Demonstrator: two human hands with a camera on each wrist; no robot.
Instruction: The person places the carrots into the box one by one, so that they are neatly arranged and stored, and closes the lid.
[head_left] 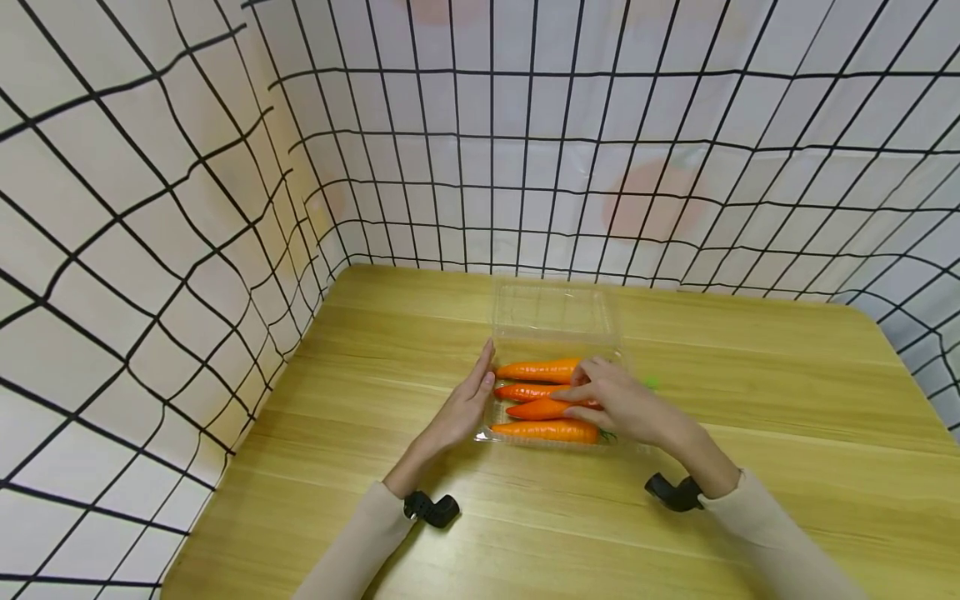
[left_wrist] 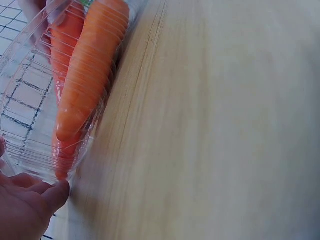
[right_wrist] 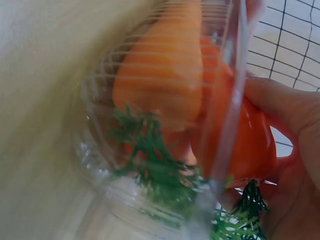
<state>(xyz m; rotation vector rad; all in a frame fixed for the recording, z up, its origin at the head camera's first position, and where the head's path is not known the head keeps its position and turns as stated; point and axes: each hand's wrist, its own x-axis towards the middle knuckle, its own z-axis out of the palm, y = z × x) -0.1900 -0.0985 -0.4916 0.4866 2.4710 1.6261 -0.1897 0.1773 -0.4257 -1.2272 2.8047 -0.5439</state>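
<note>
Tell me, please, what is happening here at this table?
A person's right hand holds one orange carrot at a clear plastic container. Three other carrots lie inside it, side by side. The left hand rests against the container's left end. The clear lid is open at the back.

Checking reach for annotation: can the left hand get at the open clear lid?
Probably yes: the left hand is at the left side of the clear box, fingertips pointing toward the lid, with nothing visible in between.
</note>
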